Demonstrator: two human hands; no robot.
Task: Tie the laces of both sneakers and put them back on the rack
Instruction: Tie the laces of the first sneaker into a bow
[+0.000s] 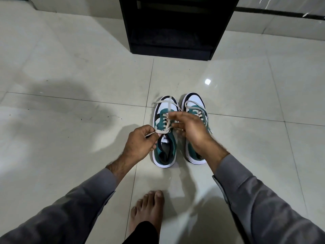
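Both 2 sneakers point(165, 138) sat on the floor tiles point(70, 120) near the black rack point(175, 27). Left hand point(140, 143) pinched a lace point(164, 128); right hand point(190, 127) held the other strand, fingers loosely curled.

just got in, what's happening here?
A person is tying the left sneaker on the tiled floor. The left hand pinches one lace end; the right hand works the other lace over the shoe. The right sneaker sits beside it, laces loose. The black rack stands behind both.
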